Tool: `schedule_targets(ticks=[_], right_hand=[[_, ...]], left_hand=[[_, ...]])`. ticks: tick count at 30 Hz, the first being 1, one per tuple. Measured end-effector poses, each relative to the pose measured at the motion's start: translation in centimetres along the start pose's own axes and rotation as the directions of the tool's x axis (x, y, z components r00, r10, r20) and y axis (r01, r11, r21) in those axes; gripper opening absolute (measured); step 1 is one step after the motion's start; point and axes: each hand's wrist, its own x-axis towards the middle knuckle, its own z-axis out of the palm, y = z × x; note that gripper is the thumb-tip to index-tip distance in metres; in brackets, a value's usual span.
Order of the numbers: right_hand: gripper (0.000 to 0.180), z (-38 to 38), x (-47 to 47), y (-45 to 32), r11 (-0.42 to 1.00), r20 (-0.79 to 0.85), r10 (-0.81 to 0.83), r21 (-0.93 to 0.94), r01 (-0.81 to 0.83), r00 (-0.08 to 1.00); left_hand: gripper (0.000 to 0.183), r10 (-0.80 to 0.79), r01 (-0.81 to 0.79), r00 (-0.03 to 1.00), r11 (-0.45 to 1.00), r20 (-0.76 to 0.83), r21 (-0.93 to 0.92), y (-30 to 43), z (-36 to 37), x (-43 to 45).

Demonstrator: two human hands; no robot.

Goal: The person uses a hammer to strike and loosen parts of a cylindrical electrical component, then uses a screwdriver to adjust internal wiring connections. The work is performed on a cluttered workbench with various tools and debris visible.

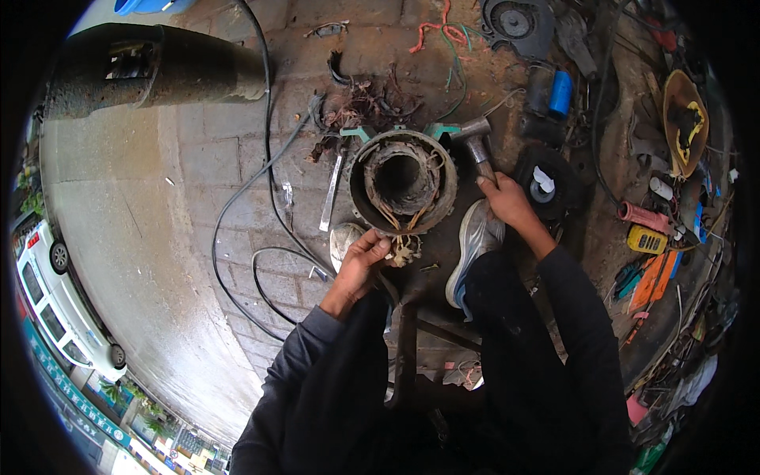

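An electric motor's stator housing (449,205) with green feet stands between my shoes, its round opening facing up. Inside it sits a dirty ring of stator winding (380,190), with yellowish leads along the lower side. My left hand (359,264) pinches the housing's near rim. Beside its thumb hangs a frayed bundle of lead ends (407,250). My right hand (509,199) is closed around the handle of a hammer (478,148), just below the head. The hammer head lies by the right green foot. A flat metal bar or chisel (331,196) rests on the ground left of the housing.
Torn winding scraps (371,104) lie beyond the housing. A black cable (219,237) loops across the paving at left, near a large metal cylinder (196,65). On the right are a blue cylinder (560,94), a yellow device (646,239), a bowl-like container (683,124) and assorted tools. A white van (59,303) stands far left.
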Motion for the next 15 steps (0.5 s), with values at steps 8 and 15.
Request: schedule_targets(ticks=[8, 15], right_hand=[[0.029, 0.9, -5.7, -2.2, 0.799, -0.221, -0.531, -0.451, 0.397, 0.818], [0.035, 4.4, -9.3, -5.6, 0.876, 0.583, 0.044, 0.368, -0.312, 0.811]], left_hand=[[0.025, 0.016, -0.020, 0.999, 0.992, 0.031, 0.126, 1.1, 1.2, -1.3], [0.021, -0.001, -0.004, 0.993, 0.999, 0.120, 0.041, 1.5, 0.6, -1.7]])
